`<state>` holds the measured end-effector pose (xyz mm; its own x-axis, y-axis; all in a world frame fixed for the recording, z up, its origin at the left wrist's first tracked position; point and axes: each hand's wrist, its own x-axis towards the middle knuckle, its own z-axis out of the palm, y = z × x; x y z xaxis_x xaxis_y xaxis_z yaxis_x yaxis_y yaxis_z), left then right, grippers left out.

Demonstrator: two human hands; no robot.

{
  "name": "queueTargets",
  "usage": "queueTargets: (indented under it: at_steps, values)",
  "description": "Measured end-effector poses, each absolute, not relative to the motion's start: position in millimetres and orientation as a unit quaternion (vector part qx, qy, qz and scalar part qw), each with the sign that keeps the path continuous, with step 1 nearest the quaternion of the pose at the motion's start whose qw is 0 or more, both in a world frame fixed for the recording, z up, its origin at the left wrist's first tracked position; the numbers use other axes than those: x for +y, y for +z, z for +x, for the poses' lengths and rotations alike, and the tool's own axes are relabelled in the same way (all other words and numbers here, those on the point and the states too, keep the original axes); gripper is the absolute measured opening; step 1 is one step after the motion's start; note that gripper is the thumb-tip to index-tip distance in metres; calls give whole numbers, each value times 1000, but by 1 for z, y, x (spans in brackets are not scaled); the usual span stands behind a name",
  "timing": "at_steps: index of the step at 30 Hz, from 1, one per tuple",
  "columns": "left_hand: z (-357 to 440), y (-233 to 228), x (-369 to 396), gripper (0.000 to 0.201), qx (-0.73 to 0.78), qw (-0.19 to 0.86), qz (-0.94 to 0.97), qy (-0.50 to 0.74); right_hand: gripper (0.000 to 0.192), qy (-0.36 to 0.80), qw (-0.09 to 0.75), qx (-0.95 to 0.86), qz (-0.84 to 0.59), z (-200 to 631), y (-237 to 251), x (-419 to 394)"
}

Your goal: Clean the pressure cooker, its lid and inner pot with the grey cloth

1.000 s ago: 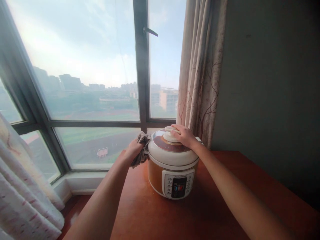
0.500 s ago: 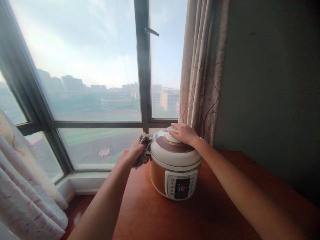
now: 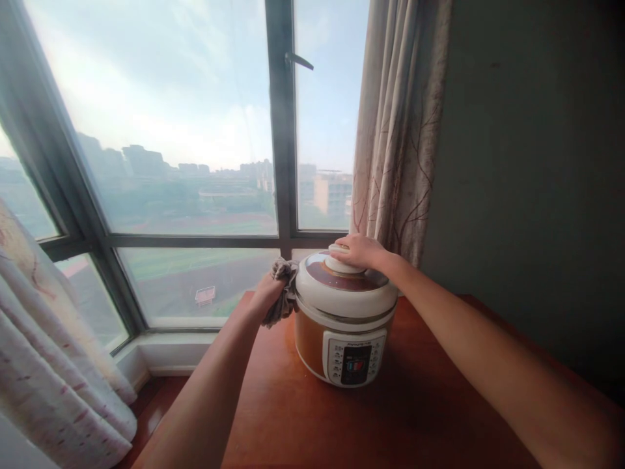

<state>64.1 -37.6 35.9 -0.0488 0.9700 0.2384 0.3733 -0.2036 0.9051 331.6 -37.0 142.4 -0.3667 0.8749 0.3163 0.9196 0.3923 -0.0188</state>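
An electric pressure cooker (image 3: 308, 342) with a brown body, a white rim and a front control panel (image 3: 354, 359) stands on the wooden table. Its white and dark-red lid (image 3: 342, 298) sits on top, with a narrow dark gap showing between lid and rim at the front. My right hand (image 3: 360, 251) is closed round the knob (image 3: 342, 260) of the lid. At the cooker's left side, my left hand (image 3: 267, 290) grips a crumpled grey cloth (image 3: 282, 303) against the cooker's edge. The cloth partly hides its fingers.
The reddish wooden table (image 3: 293, 423) extends under and around the cooker. Windows (image 3: 180, 163) with dark frames rise behind it. A patterned curtain (image 3: 395, 130) hangs behind the cooker, another curtain (image 3: 58, 365) at the left. A dark wall (image 3: 517, 163) stands to the right.
The lid has risen slightly at the front, and the gap under it is wider. My right hand has moved up a little with the knob. My left hand stays at the cooker's side.
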Motion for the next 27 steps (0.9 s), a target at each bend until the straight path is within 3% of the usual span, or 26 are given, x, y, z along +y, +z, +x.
queueTargets:
  at_steps: [8,17,27]
  values:
    - [63,39,-38,29,556,284,629,462,47,-82,182,-809,-552,339,149,-31]
    - [62,38,-36,31,555,257,639,467,57,-93,239,-776,-576,356,162,-25]
    - [69,43,-48,34,542,333,611,472,56,-118,329,-732,-585,414,170,-51]
